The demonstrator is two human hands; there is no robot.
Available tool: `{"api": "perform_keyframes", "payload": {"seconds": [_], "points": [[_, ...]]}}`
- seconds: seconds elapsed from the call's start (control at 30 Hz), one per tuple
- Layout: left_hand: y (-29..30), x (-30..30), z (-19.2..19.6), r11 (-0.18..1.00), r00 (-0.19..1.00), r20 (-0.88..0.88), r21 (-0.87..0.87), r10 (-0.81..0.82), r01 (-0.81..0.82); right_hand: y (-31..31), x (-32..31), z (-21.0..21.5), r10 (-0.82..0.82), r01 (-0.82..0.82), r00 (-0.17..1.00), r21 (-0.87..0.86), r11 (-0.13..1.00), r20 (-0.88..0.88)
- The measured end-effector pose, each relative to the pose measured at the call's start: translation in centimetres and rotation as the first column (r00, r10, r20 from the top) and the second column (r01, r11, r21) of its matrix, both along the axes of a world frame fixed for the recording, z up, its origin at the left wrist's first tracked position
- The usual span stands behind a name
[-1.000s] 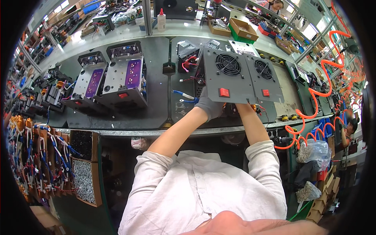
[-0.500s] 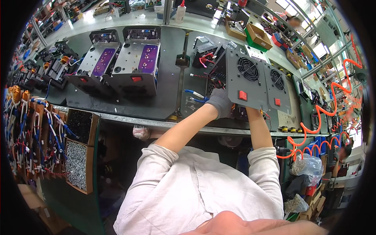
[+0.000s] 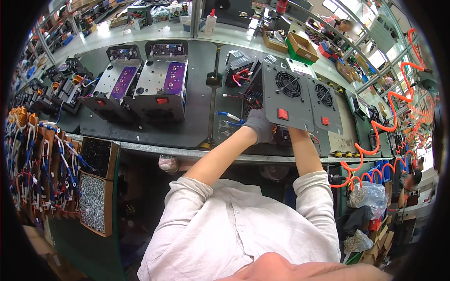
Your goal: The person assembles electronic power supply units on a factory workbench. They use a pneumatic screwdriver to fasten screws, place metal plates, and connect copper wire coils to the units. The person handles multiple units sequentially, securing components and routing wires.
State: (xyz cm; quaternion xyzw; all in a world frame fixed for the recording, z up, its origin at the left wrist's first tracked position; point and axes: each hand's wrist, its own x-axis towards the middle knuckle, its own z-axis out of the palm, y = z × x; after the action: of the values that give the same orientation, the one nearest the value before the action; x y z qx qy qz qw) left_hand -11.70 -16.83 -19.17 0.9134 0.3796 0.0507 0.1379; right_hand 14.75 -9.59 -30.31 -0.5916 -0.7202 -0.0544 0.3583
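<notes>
Since a second ago our view has swung left, so the grey fan-panelled unit (image 3: 293, 100) sits further right, while both arms stay reaching to its near edge on the dark bench (image 3: 197, 126). Our gloved left hand (image 3: 259, 125) is curled against the lower left corner, seemingly gripping it. Our right hand (image 3: 294, 132) is hidden under the panel, so we cannot tell its grip. We judge we are seating the panel on its chassis; next needs careful alignment
</notes>
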Motion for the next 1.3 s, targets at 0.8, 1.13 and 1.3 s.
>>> {"api": "perform_keyframes", "payload": {"seconds": [0.8, 1.13, 1.3], "points": [[-1.5, 0.0, 0.0, 0.987, 0.907, 0.390, 0.091, -0.158, 0.133, -10.5, -7.7, 6.0, -0.042, -0.058, 0.889, 0.203, 0.978, 0.457], [-0.6, 8.4, -3.9, 0.844, 0.883, 0.335, 0.524, -0.330, 0.116, -19.0, -10.7, 16.0, -0.188, 0.078, 0.961, 0.453, 0.888, 0.204], [-1.5, 9.0, -4.5, 0.926, 0.983, 0.005, 0.337, -0.184, 0.172, -12.7, -10.1, 20.5, -0.216, 0.126, 0.965, 0.462, 0.878, 0.147]]}}
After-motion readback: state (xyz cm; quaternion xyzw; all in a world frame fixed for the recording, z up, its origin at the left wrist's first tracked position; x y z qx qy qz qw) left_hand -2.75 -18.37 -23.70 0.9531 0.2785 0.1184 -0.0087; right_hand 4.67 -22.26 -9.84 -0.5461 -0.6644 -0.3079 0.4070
